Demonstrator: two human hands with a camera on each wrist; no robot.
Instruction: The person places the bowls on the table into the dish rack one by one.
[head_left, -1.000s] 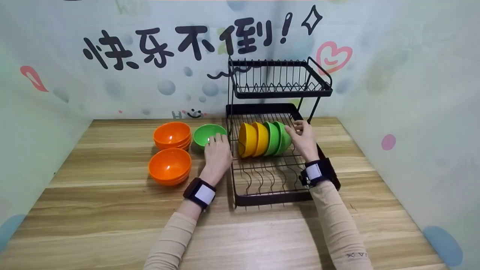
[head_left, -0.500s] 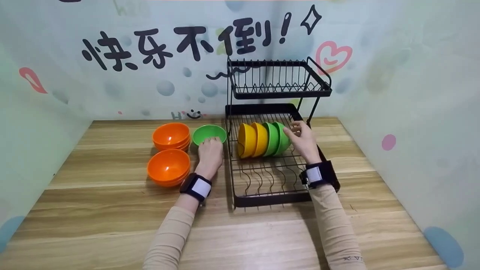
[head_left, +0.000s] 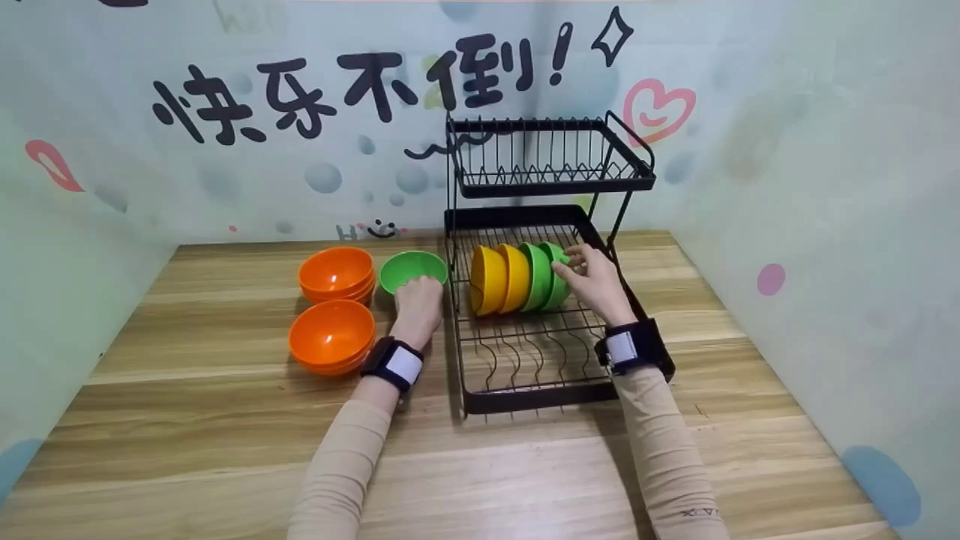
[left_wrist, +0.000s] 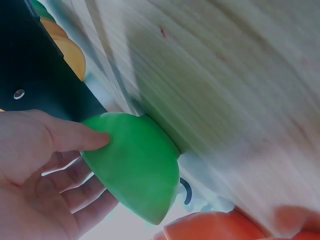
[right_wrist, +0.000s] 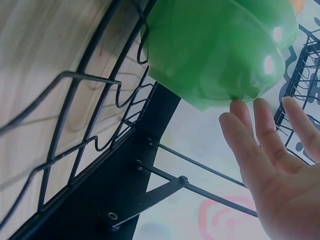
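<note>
My left hand (head_left: 418, 309) pinches the near rim of a green bowl (head_left: 405, 270) on the table, left of the rack. In the left wrist view the thumb lies on the outside of this green bowl (left_wrist: 137, 160), the fingers behind its rim. Two green bowls (head_left: 535, 279) and two yellow bowls (head_left: 489, 283) stand on edge in a row on the lower tier of a black dish rack (head_left: 540, 401). My right hand (head_left: 600, 283) is at the row's right end, fingers loosely bent, fingertips at the outermost green bowl (right_wrist: 215, 55); whether they touch it is hard to tell.
Two stacks of orange bowls stand left of the green bowl: a back stack (head_left: 335, 271) and a front stack (head_left: 331, 335). The rack's upper tier (head_left: 555, 187) overhangs the back of the lower one. Walls enclose the wooden table (head_left: 225, 450) behind and at both sides.
My left hand has shifted left and slightly down from the bowl's right side to its near rim, its fingers now closed on it. My right hand has stayed by the standing bowls.
</note>
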